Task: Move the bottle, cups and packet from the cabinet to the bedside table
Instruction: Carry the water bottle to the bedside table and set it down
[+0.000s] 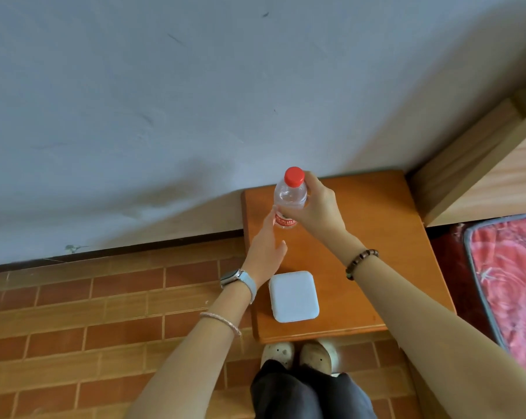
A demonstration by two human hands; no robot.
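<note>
Over the bedside table point(376, 237): bottle point(289, 196) gripped.
Right hand point(317, 207) wrapped round it; left hand point(266, 252) spread, fingertips point(274, 210) touching label.

bottle point(289, 196): clear plastic, red cap, red label band low on the body, upright, above the far-left part of the bedside table point(376, 237) near its back edge | packet point(294, 296): white, flat, rounded corners, lying near the front-left corner of the bedside table
</note>
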